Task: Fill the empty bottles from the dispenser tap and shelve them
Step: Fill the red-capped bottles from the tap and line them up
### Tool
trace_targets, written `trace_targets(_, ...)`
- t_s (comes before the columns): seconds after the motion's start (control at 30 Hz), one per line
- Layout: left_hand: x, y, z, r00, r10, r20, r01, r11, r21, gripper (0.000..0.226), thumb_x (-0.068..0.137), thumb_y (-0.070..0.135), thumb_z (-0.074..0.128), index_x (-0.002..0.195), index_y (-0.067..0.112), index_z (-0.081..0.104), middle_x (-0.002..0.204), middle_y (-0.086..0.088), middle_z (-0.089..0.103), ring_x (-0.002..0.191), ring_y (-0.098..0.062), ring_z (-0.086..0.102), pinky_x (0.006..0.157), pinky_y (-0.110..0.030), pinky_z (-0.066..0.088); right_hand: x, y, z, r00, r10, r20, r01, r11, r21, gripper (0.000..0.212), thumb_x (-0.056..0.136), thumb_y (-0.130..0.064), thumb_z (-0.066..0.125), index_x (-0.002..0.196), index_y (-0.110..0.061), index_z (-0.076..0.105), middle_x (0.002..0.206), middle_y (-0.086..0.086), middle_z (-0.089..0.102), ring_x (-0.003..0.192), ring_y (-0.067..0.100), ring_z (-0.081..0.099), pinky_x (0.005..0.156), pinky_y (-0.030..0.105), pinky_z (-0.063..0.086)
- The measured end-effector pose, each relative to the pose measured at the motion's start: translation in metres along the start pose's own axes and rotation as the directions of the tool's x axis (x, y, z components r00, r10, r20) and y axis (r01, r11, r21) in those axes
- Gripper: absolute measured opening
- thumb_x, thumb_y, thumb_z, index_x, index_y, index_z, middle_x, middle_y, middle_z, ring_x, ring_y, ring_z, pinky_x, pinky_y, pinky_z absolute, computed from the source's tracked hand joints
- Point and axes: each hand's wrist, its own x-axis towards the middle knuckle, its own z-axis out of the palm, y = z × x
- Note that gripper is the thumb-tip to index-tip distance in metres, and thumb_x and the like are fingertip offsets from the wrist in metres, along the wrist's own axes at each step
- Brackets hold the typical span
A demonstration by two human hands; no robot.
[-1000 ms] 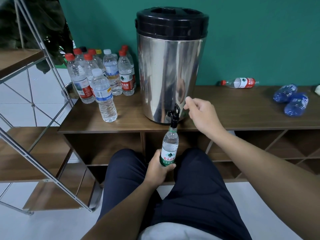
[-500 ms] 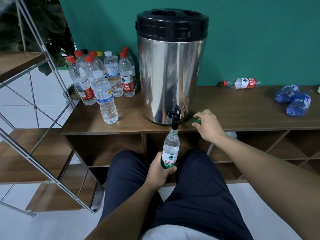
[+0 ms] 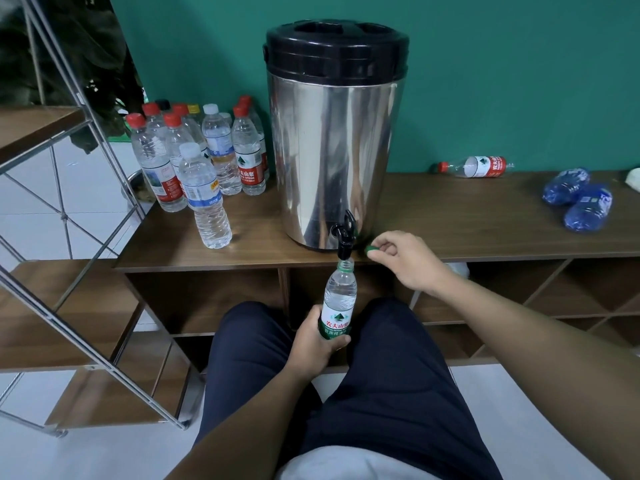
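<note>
Holding the filled green-label bottle (image 3: 339, 308) under the dispenser tap (image 3: 344, 233) in the left hand (image 3: 313, 344), pinching its green cap (image 3: 372, 250) at the counter's (image 3: 467, 230) front edge with the right hand (image 3: 403, 259), likely capping next, needing alignment over the neck.

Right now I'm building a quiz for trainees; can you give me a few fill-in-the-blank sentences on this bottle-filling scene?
1. The left hand grips the green-labelled clear plastic bottle under the black ____.
2. The right hand pinches a small ____ bottle cap.
3. The steel dispenser has a ____ lid.
4. The red-labelled bottle by the wall lies on its ____.

Missing: tap; green; black; side
</note>
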Motion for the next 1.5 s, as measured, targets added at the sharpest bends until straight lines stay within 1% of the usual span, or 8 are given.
trace_targets(0.13,-0.002,0.003,0.000,1.000,-0.004,0.017,0.004,1.000,-0.002,0.061,0.082,0.017,0.099,0.128,0.034,0.065,0.122,0.011,0.080,0.116,-0.008,0.075,0.106,-0.046,0.063,-0.021,-0.025,0.006,0.993,-0.106,0.045,0.101,0.988,0.116,0.015,0.102,-0.027,0.079,0.114,-0.018,0.078,0.100,-0.006,0.070,0.082,0.000,0.062,0.079,0.014,0.048)
trace_targets(0.47,-0.011,0.013,-0.002,0.998,0.021,0.061,-0.022,1.000,0.022,0.064,0.078,0.020,0.100,0.128,0.037,0.065,0.124,0.013,0.079,0.120,-0.009,0.074,0.111,-0.050,0.060,-0.035,-0.045,-0.011,0.955,-0.246,0.166,0.267,0.957,-0.115,0.021,0.106,-0.026,0.073,0.127,-0.024,0.077,0.110,-0.010,0.063,0.083,0.008,0.062,0.087,0.035,0.055)
trace_targets(0.77,-0.018,0.042,-0.020,0.983,0.090,0.161,-0.096,0.995,0.024,0.068,0.078,0.015,0.101,0.135,0.028,0.066,0.129,0.006,0.080,0.123,-0.013,0.075,0.114,-0.050,0.058,-0.043,-0.072,-0.051,0.848,-0.382,0.368,0.505,0.793,-0.340,0.032,0.111,-0.026,0.063,0.143,-0.027,0.068,0.136,-0.008,0.063,0.118,0.018,0.064,0.104,0.041,0.053)
trace_targets(0.97,-0.021,0.066,-0.045,0.966,0.113,0.233,-0.115,0.993,-0.003,0.071,0.080,0.009,0.099,0.141,0.025,0.066,0.134,0.002,0.079,0.128,-0.020,0.075,0.116,-0.048,0.057,-0.041,-0.103,-0.069,0.744,-0.488,0.457,0.664,0.620,-0.418,0.030,0.112,-0.025,0.062,0.142,-0.025,0.065,0.138,-0.005,0.063,0.118,0.021,0.066,0.101,0.041,0.056)
trace_targets(1.1,-0.026,0.081,-0.057,0.964,0.152,0.219,-0.151,0.988,-0.020,0.070,0.082,0.004,0.098,0.142,0.024,0.066,0.134,0.005,0.079,0.126,-0.015,0.075,0.108,-0.032,0.058,-0.035,-0.132,-0.082,0.758,-0.441,0.480,0.647,0.598,-0.473,0.032,0.113,-0.041,0.056,0.135,-0.022,0.067,0.123,-0.003,0.063,0.108,0.022,0.066,0.095,0.042,0.055)
trace_targets(1.27,-0.034,0.097,-0.068,0.971,0.206,0.122,-0.201,0.978,-0.046,0.066,0.081,0.008,0.099,0.138,0.023,0.068,0.130,0.002,0.081,0.124,-0.017,0.076,0.109,-0.039,0.061,-0.034,-0.161,-0.085,0.815,-0.438,0.379,0.579,0.604,-0.548,0.054,0.106,-0.068,0.046,0.086,-0.020,0.061,0.082,-0.007,0.056,0.076,0.021,0.061,0.073,0.043,0.054)
trace_targets(1.37,-0.040,0.103,-0.074,0.971,0.220,0.092,-0.214,0.975,-0.065,0.068,0.083,0.009,0.099,0.140,0.024,0.067,0.131,0.004,0.080,0.125,-0.016,0.075,0.108,-0.037,0.061,-0.027,-0.173,-0.085,0.831,-0.452,0.326,0.556,0.643,-0.526,0.058,0.105,-0.072,0.049,0.076,-0.022,0.056,0.075,-0.007,0.056,0.069,0.015,0.058,0.067,0.043,0.053)
trace_targets(1.5,-0.045,0.109,-0.084,0.976,0.213,0.050,-0.206,0.971,-0.121,0.071,0.082,0.004,0.098,0.143,0.022,0.067,0.130,0.000,0.081,0.123,-0.022,0.076,0.102,-0.046,0.066,-0.025,-0.194,-0.096,0.773,-0.469,0.427,0.632,0.632,-0.449,0.046,0.105,-0.065,0.057,0.126,-0.027,0.071,0.107,-0.012,0.063,0.087,0.003,0.060,0.077,0.025,0.051)
